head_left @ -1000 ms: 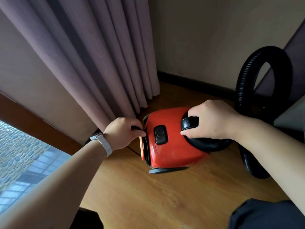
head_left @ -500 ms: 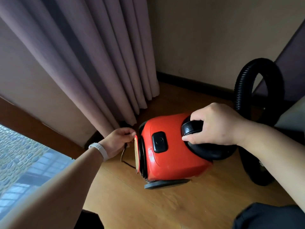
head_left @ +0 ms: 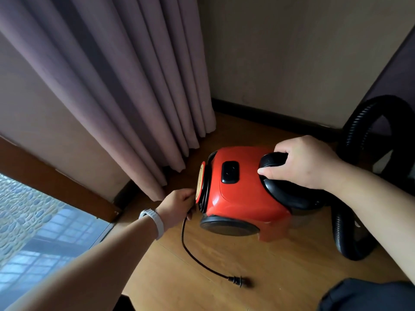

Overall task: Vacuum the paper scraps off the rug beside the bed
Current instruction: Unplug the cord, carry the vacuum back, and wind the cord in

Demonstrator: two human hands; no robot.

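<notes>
A red canister vacuum (head_left: 238, 194) sits tilted on the wooden floor, its black wheel facing me. My right hand (head_left: 301, 162) grips its black carry handle (head_left: 272, 161). My left hand (head_left: 179, 206), with a white wristband, is closed around the black power cord (head_left: 190, 250) at the vacuum's rear reel. The cord runs down across the floor and ends in a plug (head_left: 237, 280) lying loose. A black ribbed hose (head_left: 350, 221) loops up at the right. No rug or paper scraps are in view.
Mauve curtains (head_left: 125, 86) hang to the floor just left of the vacuum. A beige wall with dark skirting (head_left: 269, 115) closes the corner behind. A low window (head_left: 33, 232) is at lower left. Dark clothing (head_left: 368, 295) shows at bottom right.
My left hand has drawn the cord out from the vacuum's rear; the plug now lies on the floor. The vacuum has tipped further, showing its wheel. My right hand stays on the handle.
</notes>
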